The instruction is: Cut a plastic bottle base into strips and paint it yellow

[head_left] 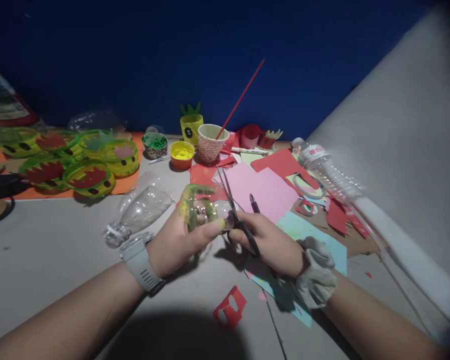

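My left hand (174, 242) is wrapped around a clear plastic bottle piece (202, 210) smeared with yellow-green paint. Paint also marks the fingers of this hand. In my right hand (264, 237) is a pair of black-handled scissors (228, 192), blades pointing up and away, right beside the bottle piece. Whether the blades touch the plastic I cannot tell. A black pen (254, 203) lies just beyond the right hand, on a pink paper sheet (275, 192). Left of my left hand rests a clear cut bottle (142, 210) on its side.
Several painted plastic rings (90, 180) with paper crowns sit on orange paper (125, 187). Paint cups, a green one (155, 144) and a yellow one (182, 154), stand near a patterned paper cup (211, 145). At the right lie a tape roll (308, 185) and a bottle (332, 170); a red scrap (230, 306) is in front.
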`<state>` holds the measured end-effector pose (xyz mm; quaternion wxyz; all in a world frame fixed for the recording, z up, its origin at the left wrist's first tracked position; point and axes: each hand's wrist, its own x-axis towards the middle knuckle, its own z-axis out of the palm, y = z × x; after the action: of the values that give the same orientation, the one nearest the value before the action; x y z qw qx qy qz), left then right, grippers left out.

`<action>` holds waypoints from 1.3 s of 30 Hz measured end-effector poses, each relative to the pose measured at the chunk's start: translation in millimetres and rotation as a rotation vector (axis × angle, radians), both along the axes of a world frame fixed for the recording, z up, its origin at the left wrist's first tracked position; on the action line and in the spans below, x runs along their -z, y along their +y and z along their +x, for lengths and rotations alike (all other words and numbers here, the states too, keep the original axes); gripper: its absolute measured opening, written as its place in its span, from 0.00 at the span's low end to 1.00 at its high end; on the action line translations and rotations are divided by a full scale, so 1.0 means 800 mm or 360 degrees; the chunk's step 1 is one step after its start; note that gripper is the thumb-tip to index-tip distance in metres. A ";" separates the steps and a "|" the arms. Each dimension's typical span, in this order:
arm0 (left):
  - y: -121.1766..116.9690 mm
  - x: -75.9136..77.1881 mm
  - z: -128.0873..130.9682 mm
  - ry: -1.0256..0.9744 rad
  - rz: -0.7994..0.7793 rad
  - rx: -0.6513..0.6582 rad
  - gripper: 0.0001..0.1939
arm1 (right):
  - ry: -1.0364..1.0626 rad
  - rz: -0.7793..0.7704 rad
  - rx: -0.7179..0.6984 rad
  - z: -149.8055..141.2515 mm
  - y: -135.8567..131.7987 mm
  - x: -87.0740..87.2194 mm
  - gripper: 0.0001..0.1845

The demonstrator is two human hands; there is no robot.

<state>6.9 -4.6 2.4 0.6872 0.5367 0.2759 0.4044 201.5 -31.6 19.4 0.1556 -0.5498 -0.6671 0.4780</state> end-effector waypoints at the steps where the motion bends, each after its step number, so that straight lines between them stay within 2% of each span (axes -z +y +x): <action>1: 0.000 -0.002 0.000 0.0001 0.0039 0.0023 0.18 | 0.0002 -0.0004 0.0018 0.000 0.000 0.001 0.21; 7: 0.003 0.012 0.001 -0.0043 0.0055 0.0035 0.20 | 0.0076 -0.0063 0.0107 0.003 -0.002 0.012 0.21; 11: 0.007 0.020 0.000 -0.0063 -0.0094 0.0067 0.24 | -0.0098 0.0053 0.0125 0.003 0.000 0.012 0.22; 16: 0.015 0.012 0.001 -0.0101 -0.0314 0.0144 0.33 | -0.0431 0.0272 0.0181 0.001 0.002 0.008 0.24; 20: 0.017 0.002 0.004 -0.0090 -0.0447 0.0019 0.38 | -0.0432 0.0288 0.0222 0.000 0.002 0.008 0.24; 27: 0.014 0.012 0.001 -0.0140 -0.0277 -0.0086 0.29 | -0.0154 0.0062 0.0237 0.000 0.000 0.012 0.22; 30: 0.012 0.015 0.001 -0.0136 -0.0185 -0.0188 0.28 | -0.0080 0.0004 0.0192 0.000 0.000 0.009 0.21; 35: 0.012 0.023 0.001 -0.0070 -0.0054 -0.0180 0.33 | -0.0164 -0.0024 0.0075 0.000 0.001 0.001 0.20; 39: 0.012 0.026 0.000 -0.0025 -0.0021 -0.0161 0.29 | -0.0254 0.0017 -0.0006 0.001 0.002 -0.002 0.17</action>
<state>6.6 5.2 -18.5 0.6715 0.5145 0.2999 0.4409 202.6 -29.7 21.3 0.1040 -0.5841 -0.6810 0.4292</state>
